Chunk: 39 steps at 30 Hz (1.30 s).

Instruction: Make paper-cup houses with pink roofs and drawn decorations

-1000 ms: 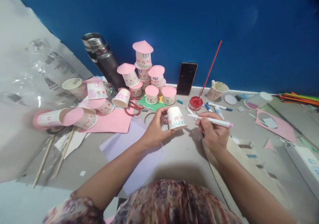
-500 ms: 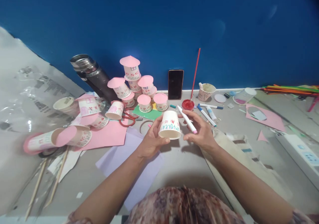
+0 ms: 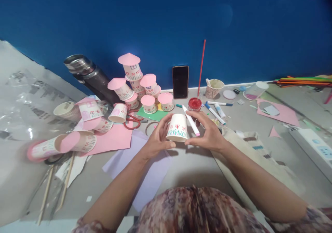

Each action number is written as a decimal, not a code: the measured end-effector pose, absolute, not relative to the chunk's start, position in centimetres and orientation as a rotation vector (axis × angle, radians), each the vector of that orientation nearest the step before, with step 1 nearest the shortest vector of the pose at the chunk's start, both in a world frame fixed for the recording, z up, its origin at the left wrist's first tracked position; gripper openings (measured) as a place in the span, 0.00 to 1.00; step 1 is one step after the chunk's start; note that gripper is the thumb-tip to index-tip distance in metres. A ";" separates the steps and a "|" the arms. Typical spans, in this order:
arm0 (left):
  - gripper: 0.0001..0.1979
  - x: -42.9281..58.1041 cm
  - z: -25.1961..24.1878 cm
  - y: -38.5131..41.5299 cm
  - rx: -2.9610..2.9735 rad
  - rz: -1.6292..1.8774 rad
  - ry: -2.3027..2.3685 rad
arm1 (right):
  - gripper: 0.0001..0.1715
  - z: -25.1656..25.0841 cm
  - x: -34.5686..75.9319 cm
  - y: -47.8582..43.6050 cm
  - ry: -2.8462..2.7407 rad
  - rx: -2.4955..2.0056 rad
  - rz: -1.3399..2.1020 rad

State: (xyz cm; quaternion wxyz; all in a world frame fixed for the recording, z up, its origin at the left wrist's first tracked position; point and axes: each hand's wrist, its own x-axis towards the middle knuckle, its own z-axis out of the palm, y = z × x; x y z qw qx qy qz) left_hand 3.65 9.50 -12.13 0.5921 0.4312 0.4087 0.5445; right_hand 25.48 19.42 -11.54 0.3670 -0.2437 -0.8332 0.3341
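A white paper cup (image 3: 177,125), upside down with red flowers and green grass strokes drawn on it, is in my left hand (image 3: 157,138), fingers behind and thumb near the rim. My right hand (image 3: 209,132) has a white marker with a pink end (image 3: 192,123) between thumb and fingers, its tip pointing up and away. The right thumb reaches the cup's lower right rim. Behind the cup stand decorated cups with pink paper cone roofs (image 3: 129,61), some stacked. Beyond my right hand is a red paint pot (image 3: 194,103) with a red brush (image 3: 202,63).
A phone (image 3: 181,82) leans on the blue wall beside a dark flask (image 3: 94,79). Red scissors (image 3: 133,119), purple paper (image 3: 145,177) and pink paper (image 3: 119,140) lie at left. Several markers (image 3: 214,113), a beige cloth pouch (image 3: 243,157) and a power strip (image 3: 311,150) are at right.
The cup has turned slightly, bringing different flowers to the front. My right hand has come closer, so its thumb now meets the rim. The head view has shifted a little.
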 end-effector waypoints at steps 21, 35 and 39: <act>0.44 1.9 -12.8 10.1 1.141 1.260 1.085 | 0.13 -9.9 25.9 17.6 -1.529 -0.698 1.174; 0.41 2.3 -13.1 10.0 1.055 1.279 0.981 | 0.05 -9.5 25.7 17.1 -1.854 -0.471 1.034; 0.41 2.3 -12.9 9.9 1.048 1.277 0.992 | 0.06 -9.5 25.7 17.3 -1.882 -0.452 1.023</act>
